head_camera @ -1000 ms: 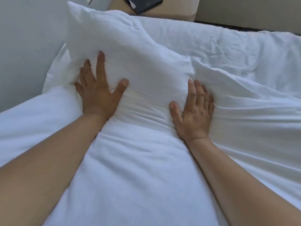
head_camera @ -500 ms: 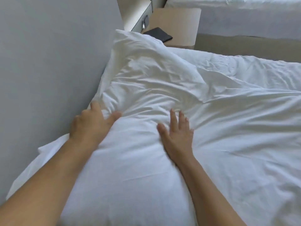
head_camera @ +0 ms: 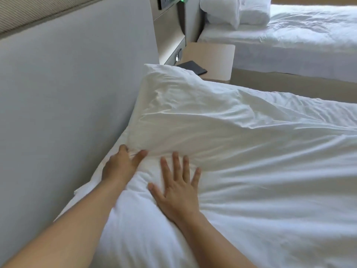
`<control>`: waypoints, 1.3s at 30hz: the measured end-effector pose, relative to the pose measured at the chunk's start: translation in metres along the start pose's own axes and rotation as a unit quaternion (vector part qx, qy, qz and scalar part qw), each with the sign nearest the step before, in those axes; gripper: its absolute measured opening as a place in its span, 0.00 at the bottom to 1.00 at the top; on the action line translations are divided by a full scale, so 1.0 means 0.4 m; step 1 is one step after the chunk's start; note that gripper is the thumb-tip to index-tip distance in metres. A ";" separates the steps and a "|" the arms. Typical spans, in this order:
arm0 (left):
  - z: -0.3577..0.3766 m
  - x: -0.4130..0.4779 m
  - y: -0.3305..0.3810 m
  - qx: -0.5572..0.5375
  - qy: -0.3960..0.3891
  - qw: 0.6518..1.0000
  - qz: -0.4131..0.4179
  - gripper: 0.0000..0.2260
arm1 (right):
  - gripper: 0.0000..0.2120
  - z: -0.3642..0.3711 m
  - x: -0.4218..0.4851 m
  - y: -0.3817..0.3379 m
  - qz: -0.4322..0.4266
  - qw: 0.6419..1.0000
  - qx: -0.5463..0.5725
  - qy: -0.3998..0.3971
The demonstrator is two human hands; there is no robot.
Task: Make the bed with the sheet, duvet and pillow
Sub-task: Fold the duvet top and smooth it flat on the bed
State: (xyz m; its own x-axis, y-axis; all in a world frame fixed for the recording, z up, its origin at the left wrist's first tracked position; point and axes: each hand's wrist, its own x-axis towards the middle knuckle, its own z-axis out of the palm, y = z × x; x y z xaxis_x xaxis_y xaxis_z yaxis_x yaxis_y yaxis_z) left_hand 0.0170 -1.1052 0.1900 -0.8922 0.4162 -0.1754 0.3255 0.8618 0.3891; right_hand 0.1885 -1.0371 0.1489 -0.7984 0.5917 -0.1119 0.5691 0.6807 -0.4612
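Head view: both hands at the near end of a pillow at the head of the bed.

The pillow leans tilted against the headboard, long axis running along it, far corner pointing up toward the nightstand. The left hand pinches the pillow's near lower corner between thumb and fingers. The right hand lies flat, fingers spread, palm down on the white duvet just beside that corner. A dark flat item rests on the nightstand. A second bed stands beyond.
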 end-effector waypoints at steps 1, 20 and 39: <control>0.004 0.003 0.009 0.014 0.000 1.000 -0.004 0.34 | 0.38 0.000 0.001 0.002 -0.002 1.000 0.006 -0.009; 0.338 0.019 0.447 0.265 0.030 0.888 0.375 0.37 | 0.38 -0.042 -0.121 0.362 0.064 0.998 0.019 0.006; 0.653 -0.365 0.913 0.142 -0.102 0.876 0.450 0.29 | 0.35 -0.380 -0.371 0.967 0.199 0.968 -0.148 0.031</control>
State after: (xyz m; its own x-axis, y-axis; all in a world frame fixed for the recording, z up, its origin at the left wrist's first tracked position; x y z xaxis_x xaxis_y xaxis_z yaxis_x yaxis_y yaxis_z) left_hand 0.3479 -0.7756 0.1215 -0.1699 0.9821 -0.0818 0.9586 0.1839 0.2176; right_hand 0.5570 -0.7959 0.1209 -0.4960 0.8512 -0.1717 0.8681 0.4817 -0.1197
